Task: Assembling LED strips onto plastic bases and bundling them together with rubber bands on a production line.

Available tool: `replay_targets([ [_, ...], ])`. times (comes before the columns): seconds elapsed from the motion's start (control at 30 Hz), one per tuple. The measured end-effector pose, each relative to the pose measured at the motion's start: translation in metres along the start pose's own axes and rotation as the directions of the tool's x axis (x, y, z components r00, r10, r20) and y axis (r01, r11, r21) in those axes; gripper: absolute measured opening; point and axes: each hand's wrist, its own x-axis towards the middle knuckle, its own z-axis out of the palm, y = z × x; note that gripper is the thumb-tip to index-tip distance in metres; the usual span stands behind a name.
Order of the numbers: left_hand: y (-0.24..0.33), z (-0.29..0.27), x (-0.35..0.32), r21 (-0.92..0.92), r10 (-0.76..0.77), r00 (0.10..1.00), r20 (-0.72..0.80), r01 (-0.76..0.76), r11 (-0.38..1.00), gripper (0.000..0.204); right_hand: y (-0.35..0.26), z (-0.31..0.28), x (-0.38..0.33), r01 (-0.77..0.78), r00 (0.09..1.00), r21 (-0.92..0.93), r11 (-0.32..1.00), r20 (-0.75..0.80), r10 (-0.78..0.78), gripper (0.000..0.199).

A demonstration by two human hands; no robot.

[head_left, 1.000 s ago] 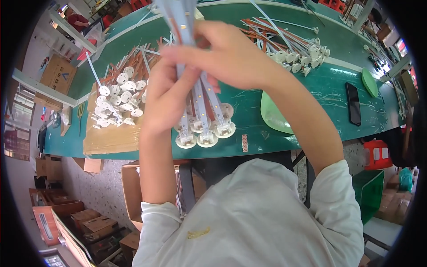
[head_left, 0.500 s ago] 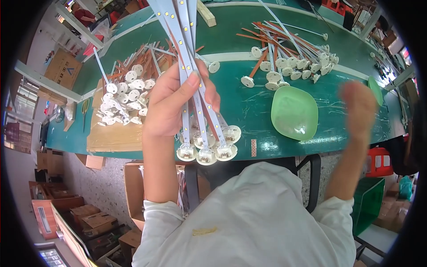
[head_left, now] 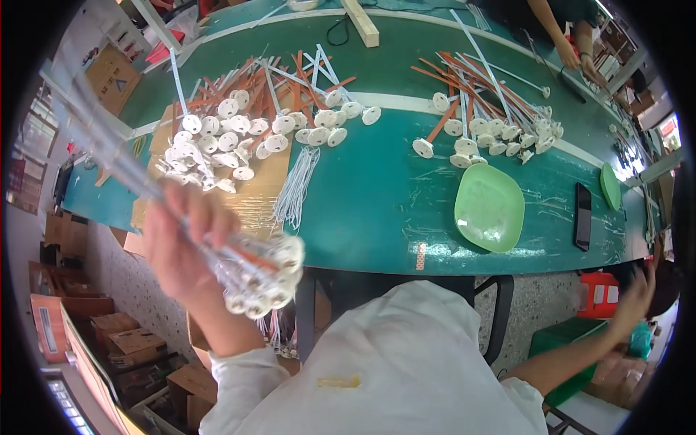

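My left hand [head_left: 181, 243] is closed around a bundle of LED light strips, lifted at the left in front of the table edge. Round white end caps [head_left: 272, 279] cluster at the bundle's lower right end, while its long strips run to the upper left, smeared by motion. My right hand [head_left: 636, 293] is held out beyond the table's right front corner, somewhat blurred, with its fingers apart and nothing seen in it. More LED strips with white caps lie in a left pile [head_left: 225, 138] and a right pile [head_left: 500, 130].
Thin white wires [head_left: 299, 185] lie beside cardboard [head_left: 250, 210] on the green table. A light green dish [head_left: 489, 209], a black phone [head_left: 582, 216] and a wooden block [head_left: 361, 25] rest there too. Another person's hands [head_left: 576, 58] are at the far right. A green bin [head_left: 558, 348] stands below.
My left hand has swung left and down with the strips, tilting the bundle. My right hand has moved from above the table's right side outward and down, uncovering the phone.
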Motion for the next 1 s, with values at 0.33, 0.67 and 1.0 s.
replay_targets([
  [0.33, -0.006, -0.026, -0.098, -0.024, -0.019, 0.938, -0.346, 0.012, 1.0, 0.027, -0.416, 0.26, -0.13, 0.502, 0.074, 0.844, 0.19, 0.176, -0.982, 0.016],
  [0.67, -0.051, -0.014, -0.118, 0.04, -0.187, 0.859, -0.476, 0.234, 0.971, 0.034, -0.463, 0.302, -0.146, 0.701, -0.246, 0.695, -0.159, 0.027, -0.969, 0.01],
  [1.0, -0.058, -0.006, -0.106, 0.079, -0.235, 0.876, -0.422, 0.294, 0.953, 0.04, -0.452, 0.283, -0.129, 0.009, 0.306, 0.94, 0.34, 0.321, -0.896, 0.007],
])
